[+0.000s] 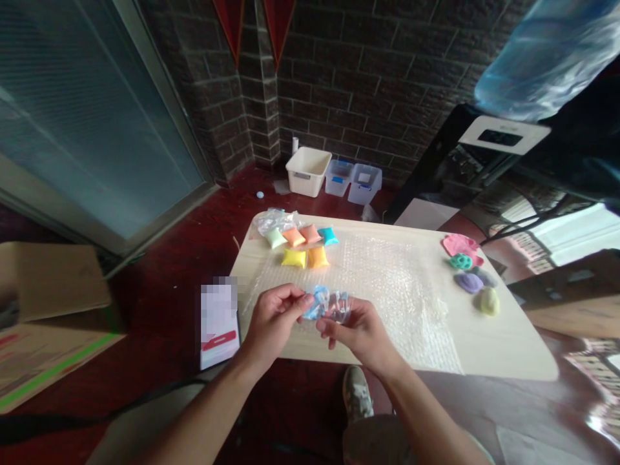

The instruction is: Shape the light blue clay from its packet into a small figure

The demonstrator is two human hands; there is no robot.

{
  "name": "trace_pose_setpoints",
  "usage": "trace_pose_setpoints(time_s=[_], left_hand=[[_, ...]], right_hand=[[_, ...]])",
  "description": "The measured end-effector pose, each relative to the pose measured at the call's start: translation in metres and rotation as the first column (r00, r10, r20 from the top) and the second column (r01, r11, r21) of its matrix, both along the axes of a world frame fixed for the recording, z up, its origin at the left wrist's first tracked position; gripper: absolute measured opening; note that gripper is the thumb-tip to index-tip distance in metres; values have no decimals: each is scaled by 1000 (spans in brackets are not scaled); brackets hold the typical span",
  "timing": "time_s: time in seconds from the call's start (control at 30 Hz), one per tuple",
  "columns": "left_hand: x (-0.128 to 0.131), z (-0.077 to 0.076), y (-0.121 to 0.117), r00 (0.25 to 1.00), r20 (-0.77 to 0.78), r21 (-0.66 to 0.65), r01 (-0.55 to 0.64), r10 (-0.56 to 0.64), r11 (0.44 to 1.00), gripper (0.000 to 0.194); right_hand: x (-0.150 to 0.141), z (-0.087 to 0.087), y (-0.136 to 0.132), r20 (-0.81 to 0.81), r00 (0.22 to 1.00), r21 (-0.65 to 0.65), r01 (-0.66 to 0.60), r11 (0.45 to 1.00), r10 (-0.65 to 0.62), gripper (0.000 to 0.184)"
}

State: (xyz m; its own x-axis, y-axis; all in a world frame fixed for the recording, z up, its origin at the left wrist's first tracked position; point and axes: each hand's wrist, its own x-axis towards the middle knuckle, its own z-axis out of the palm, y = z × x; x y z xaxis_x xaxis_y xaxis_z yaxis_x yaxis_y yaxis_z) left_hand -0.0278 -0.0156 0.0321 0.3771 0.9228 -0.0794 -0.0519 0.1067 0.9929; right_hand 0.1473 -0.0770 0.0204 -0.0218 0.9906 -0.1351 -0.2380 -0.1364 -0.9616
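Between my two hands, above the near part of the table, is a small clear plastic packet of light-blue modelling clay (316, 303). My left hand (275, 320) pinches its left end between thumb and fingers. The transparent, crumpled right end is gripped by my right hand (362, 328), thumb toward me. Beyond the hands lie several filled packets: pale green (275, 238), two orange-pink ones in the same row, blue (328, 236), yellow (294, 259) and orange (318, 258). Under the hands, bubble wrap (387, 290) covers much of the tabletop.
The pale table (513, 336) has rounded corners. On its right lie pink (460, 245), green (460, 261), purple (469, 282) and yellow (489, 301) clay-like pieces. Crumpled clear plastic (276, 221) rests at the far left corner. A cream bin (305, 177) stands behind; a cardboard box (53, 323) is left.
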Motion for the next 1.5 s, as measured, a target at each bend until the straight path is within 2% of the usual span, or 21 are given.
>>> trace_pose_setpoints(time_s=[0.17,0.33,0.47,0.53,0.63,0.8,0.9,1.1,1.27,1.5], left_hand=[[-8,-1,8,998,-52,55,-38,40,998,31],[-19,2,6,989,-62,120,-127,135,985,22],[-24,4,4,977,-58,140,-197,207,970,20],[-25,3,3,978,-61,146,-187,198,971,20],[-25,1,2,988,-65,143,-130,141,981,22],[-23,-2,-3,998,-37,72,-47,50,996,26],[-23,-2,-3,998,-47,65,-45,48,997,29],[-26,-5,0,990,-25,21,-139,139,990,36],[-28,-8,0,983,-42,51,-176,178,983,38],[-32,-14,4,982,-46,54,-181,183,982,31]], right_hand=[[-10,-4,12,-28,1000,-35,3,999,-4,21],[-22,-3,13,-152,987,-77,32,997,-43,19],[-25,-3,10,-268,963,-103,16,995,-43,32],[-26,-4,10,-234,972,-38,15,999,-23,38],[-27,-5,12,-85,996,92,31,995,-23,38],[-24,-3,19,95,991,182,72,981,-91,8],[-24,-2,20,94,994,169,42,985,-58,15],[-28,-7,15,62,998,129,12,992,-20,24],[-28,-6,13,64,997,56,-35,998,32,33],[-34,-3,11,98,985,-12,-143,990,144,45]])
